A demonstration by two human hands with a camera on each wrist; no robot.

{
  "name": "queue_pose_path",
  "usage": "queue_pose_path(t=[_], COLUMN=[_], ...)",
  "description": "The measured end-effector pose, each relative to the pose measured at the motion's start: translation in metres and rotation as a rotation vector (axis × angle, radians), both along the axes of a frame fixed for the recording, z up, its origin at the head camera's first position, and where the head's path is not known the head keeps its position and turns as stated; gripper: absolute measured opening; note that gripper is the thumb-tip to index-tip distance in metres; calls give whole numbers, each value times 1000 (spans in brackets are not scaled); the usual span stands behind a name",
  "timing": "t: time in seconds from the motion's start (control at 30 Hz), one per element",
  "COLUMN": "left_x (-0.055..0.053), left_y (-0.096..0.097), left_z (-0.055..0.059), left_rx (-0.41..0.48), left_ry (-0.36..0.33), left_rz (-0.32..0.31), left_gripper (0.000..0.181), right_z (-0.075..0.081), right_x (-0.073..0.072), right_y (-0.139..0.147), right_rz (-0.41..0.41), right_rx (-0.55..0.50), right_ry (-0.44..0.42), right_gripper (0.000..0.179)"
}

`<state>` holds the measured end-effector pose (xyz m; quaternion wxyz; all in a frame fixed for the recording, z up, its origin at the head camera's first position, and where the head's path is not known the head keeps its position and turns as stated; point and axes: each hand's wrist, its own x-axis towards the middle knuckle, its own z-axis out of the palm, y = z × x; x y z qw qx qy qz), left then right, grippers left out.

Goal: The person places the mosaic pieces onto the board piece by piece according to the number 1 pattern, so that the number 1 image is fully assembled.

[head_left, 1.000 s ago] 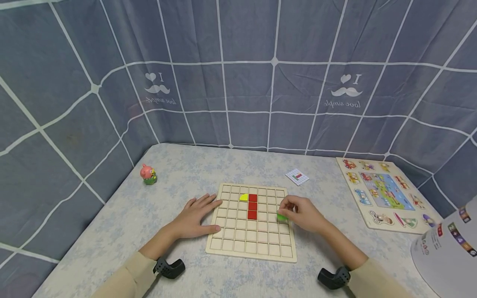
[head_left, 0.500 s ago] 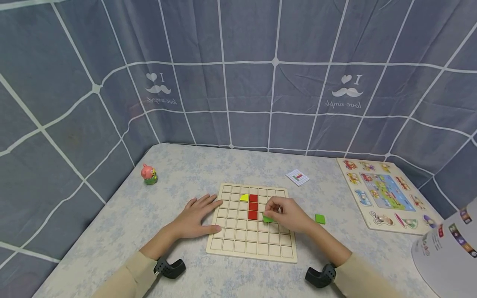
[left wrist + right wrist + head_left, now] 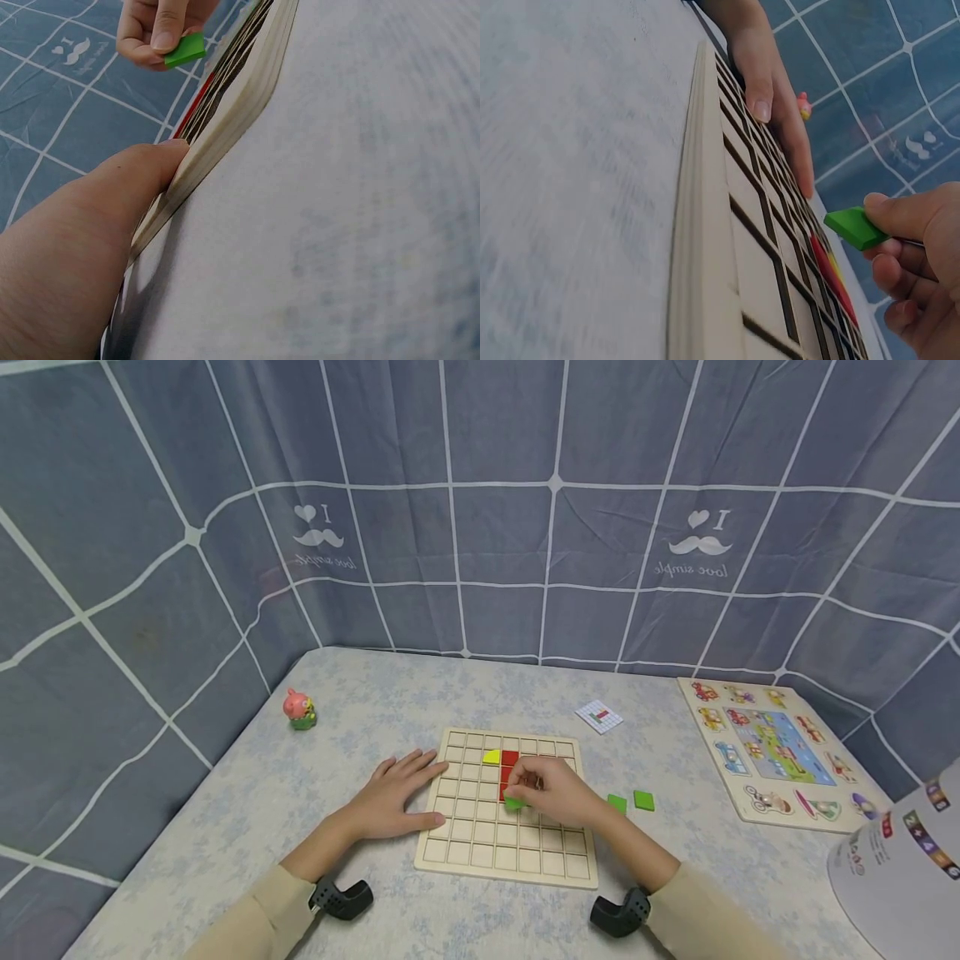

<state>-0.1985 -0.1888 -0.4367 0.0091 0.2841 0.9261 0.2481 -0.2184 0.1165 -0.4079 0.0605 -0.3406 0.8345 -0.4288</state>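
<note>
Pinching a green tile (image 3: 855,228), right hand (image 3: 553,789) hovered over board (image 3: 495,859) near red tiles (image 3: 510,757) — left hand (image 3: 392,799) spread, touched board's left edge.

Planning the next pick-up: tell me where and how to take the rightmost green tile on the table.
The rightmost green tile is probably best pinched at its near and far edges, from above: it lies flat, and another green tile sits close on its left.
</note>
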Motion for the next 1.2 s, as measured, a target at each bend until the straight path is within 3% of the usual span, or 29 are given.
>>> queue_pose_path(t=[0.2,0.47,0.9,1.2], left_x=[-1,0,0,1], left_y=[0,2,1,2], left_z=[0,2,1,3], left_rx=[2,-2,11,5], left_ry=[-1,-7,16,-9], left_rz=[-2,1,-8,1], left_gripper=[80,80,79,79], right_z=[-3,-3,-10,-12], right_x=[2,7,11,12], right_y=[-14,-26,-30,-31], right_rz=[20,31,-13,-3], right_rx=[-41,-14,8,31], right_ry=[-40,-61,-30,35], right_gripper=[8,5,4,4])
